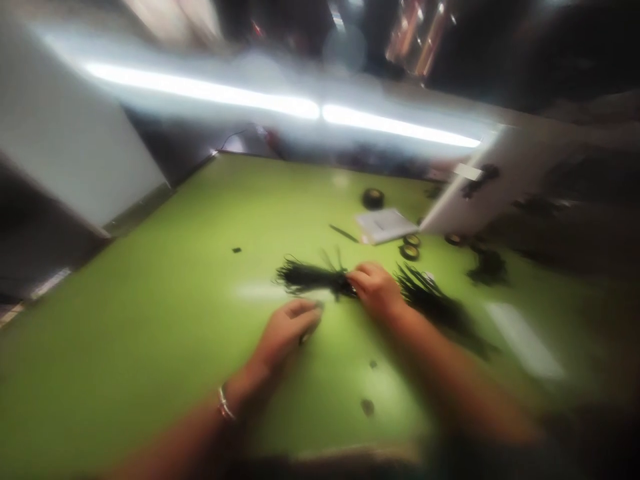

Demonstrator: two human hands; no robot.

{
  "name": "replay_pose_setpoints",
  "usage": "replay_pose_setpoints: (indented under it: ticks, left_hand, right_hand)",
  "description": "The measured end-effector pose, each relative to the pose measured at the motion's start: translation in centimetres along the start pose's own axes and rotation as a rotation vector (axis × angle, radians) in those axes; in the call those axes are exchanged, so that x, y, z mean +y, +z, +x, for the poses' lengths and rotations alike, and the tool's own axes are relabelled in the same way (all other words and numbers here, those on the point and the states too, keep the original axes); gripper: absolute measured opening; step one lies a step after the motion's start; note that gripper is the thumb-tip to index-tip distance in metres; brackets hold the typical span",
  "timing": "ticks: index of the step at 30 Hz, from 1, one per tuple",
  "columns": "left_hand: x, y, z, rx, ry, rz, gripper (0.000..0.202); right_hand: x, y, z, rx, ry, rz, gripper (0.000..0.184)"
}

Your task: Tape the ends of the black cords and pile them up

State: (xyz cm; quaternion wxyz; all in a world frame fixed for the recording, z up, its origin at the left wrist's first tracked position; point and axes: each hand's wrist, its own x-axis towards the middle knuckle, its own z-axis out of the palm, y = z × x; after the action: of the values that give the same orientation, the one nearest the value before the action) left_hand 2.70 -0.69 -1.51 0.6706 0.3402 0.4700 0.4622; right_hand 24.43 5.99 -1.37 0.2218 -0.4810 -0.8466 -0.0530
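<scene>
A bundle of thin black wires [307,277] lies on the green table [165,313]. My right hand [375,288] is closed around the bundle near its right end. A second dark bunch of wires [433,303] lies just right of that hand. My left hand [290,330] rests on the table a little in front of the bundle, fingers curled; a small dark thing seems to sit under its fingertips, but motion blur hides what it is. A thin bracelet is on my left wrist.
Rolls of black tape [373,198] [410,251] and a white pad of paper [385,225] lie further back. A white panel [480,193] stands at the right. More dark wire clumps [487,267] sit at the far right. Light strips glow above.
</scene>
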Motion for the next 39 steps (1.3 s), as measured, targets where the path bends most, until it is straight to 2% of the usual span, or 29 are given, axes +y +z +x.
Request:
replay_pose_setpoints:
  ticks: [3,7,10,13,17,26,31,34,39]
  left_hand:
    - [-0.2,0.0,0.0,-0.008,0.007,-0.004,0.023]
    - [-0.4,0.1,-0.1,-0.022,0.022,-0.042,0.021]
    - [-0.5,0.1,0.0,-0.011,0.012,-0.077,0.022]
    - [-0.7,0.1,0.0,-0.017,0.019,-0.059,0.021]
    - [-1.0,0.0,-0.1,-0.023,0.04,-0.062,0.019]
    - [-1.0,0.1,-0.2,-0.03,0.029,-0.062,0.021]
    - [-1.1,-0.1,-0.2,-0.032,0.039,0.008,0.029]
    - [-1.2,-0.2,-0.1,-0.012,0.055,0.072,0.033]
    - [-0.4,0.4,-0.6,0.03,0.154,0.146,0.029]
  right_hand:
    - [-1.2,-1.7,-0.4,0.131,0.063,0.254,0.017]
    - [-5.0,-3.1,-1.3,0.097,0.266,0.694,0.009]
    - [-7.7,-2.9,-2.0,0.128,0.36,0.854,0.008]
    - [-8.8,-2.0,-2.5,0.213,0.328,0.82,0.008]
    - [-8.5,-1.0,-2.8,0.288,0.205,0.691,0.011]
    - [-8.1,-0.8,-3.1,0.331,0.053,0.459,0.016]
    - [-8.1,-0.7,-3.5,0.302,0.01,0.333,0.015]
    - [-8.0,-0.7,-3.5,0.279,0.025,0.388,0.013]
    - [-8.1,-1.3,-3.2,0.205,0.216,0.704,0.011]
